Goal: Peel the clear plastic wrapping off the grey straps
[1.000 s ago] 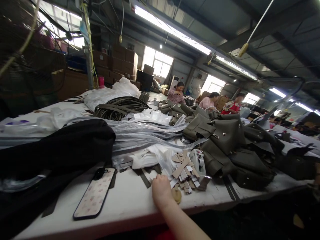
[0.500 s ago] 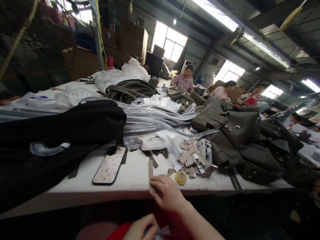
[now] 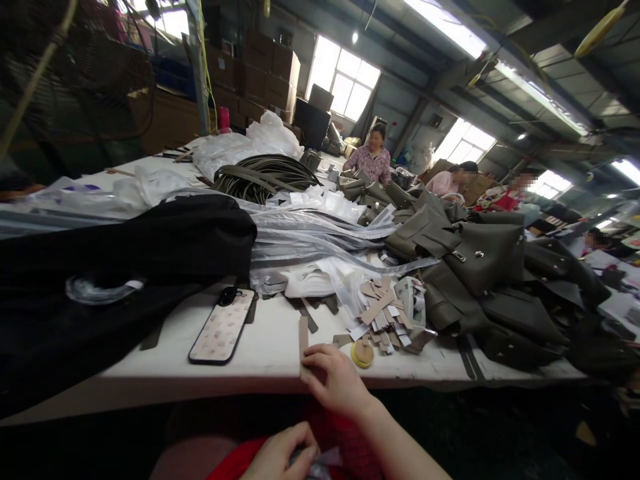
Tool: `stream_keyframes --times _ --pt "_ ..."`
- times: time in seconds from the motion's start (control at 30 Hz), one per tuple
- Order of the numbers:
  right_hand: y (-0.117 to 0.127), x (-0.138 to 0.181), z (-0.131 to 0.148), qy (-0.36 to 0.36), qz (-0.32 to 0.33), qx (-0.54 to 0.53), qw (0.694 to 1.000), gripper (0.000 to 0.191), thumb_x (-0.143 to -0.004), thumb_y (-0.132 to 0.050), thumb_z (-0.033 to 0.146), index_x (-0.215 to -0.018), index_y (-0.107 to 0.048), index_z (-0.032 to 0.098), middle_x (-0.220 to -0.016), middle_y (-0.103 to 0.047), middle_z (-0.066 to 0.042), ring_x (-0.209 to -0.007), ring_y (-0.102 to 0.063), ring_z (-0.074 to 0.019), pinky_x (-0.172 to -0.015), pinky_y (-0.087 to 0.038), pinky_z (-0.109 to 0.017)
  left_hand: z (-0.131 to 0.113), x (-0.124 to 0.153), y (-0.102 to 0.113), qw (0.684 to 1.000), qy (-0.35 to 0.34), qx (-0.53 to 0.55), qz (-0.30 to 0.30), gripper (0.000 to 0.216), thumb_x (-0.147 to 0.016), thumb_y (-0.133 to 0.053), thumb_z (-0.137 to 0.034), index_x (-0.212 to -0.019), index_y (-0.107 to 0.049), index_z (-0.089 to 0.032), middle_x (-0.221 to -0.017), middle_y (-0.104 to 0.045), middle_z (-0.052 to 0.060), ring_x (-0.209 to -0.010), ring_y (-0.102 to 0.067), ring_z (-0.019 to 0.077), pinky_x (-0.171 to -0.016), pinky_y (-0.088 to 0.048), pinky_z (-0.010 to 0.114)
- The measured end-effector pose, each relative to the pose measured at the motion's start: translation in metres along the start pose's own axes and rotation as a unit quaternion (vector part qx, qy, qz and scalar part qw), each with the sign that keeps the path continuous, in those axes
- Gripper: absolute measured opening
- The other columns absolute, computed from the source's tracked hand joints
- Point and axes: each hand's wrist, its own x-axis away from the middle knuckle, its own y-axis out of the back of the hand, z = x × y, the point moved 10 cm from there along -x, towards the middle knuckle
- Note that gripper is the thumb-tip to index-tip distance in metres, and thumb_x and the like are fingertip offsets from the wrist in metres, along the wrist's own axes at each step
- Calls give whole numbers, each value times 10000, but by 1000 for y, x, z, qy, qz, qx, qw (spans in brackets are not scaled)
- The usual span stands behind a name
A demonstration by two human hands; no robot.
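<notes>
Bright windows (image 3: 345, 83), ceiling strip lights (image 3: 445, 30), stacked cardboard boxes (image 3: 260, 73).

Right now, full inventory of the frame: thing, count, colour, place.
table: one, white, across the foreground.
phone: one, floral pale case, lying flat near the table's front edge.
tan strip: one, tan, upright at the table edge, pinched by the right hand.
strip pile: many, tan and white, right of the strip.
tape roll: one, yellowish, below the pile.
olive bags: several, dark olive, heaped at right.
black fabric: one mass, black, left.
clear plastic sleeves: a stack, centre.
coiled straps: one bundle, dark, far centre.
co-workers: at least three, seated far off.
left hand: bottom edge, fingers closed on something pale, unclear what.
right hand: at the table edge.
</notes>
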Motion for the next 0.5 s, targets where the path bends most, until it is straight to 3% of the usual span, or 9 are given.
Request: stream_keyframes --times 0.1,0.2,0.27,0.33,0.43,0.5 --pt "0 -3 0 0 -16 10 1000 184 -793 -695 189 -970 -735 216 -1076 -703 -58 -993 -655 -196 -912 -527 -325 0 -2 -1 1000 -2 -6 1 149 -804 -473 -305 -734 -561 -208 -781 -640 22 -770 -558 184 -720 -445 252" --pt "-1 -6 -4 9 -44 17 999 153 -893 -596 201 -899 -747 226 -1009 -724 -51 -928 -675 -188 -872 -541 -319 1 -4 -2 1000 -3 -5 6 218 -804 -488 -290 -819 -682 -191 -868 -721 50 -848 -622 215 -785 -463 275" --pt "3 -6 -7 14 -71 22 997 238 -954 -505 215 -979 -741 219 -1052 -723 -78 -971 -671 -206 -896 -536 -349 3 -4 -3 1000 -1 1 7 284 -816 -503 -313 -904 -742 -188 -968 -759 72 -946 -650 243 -871 -461 296" --pt "23 1 0 42 -150 38 987 280 -973 -463 213 -1115 -705 202 -1153 -694 -119 -1082 -637 -237 -958 -509 -398 6 -1 -2 1000 5 14 3 322 -831 -512 -359 -940 -763 -188 -1013 -768 81 -994 -658 259 -913 -454 308" --pt "71 34 20 71 -304 31 950 291 -970 -467 187 -1178 -670 211 -1125 -688 -124 -1064 -637 -235 -925 -510 -399 15 5 -1 998 31 53 -4 404 -866 -470 -473 -926 -751 -190 -899 -762 64 -800 -674 226 -752 -493 291" --pt "90 52 27 33 -315 -36 948 255 -977 -472 199 -1127 -677 212 -895 -716 -75 -831 -676 -187 -765 -540 -318 23 8 -1 995 55 86 -4 506 -859 -436 -581 -957 -728 -179 -827 -731 51 -608 -623 179 -586 -465 272"
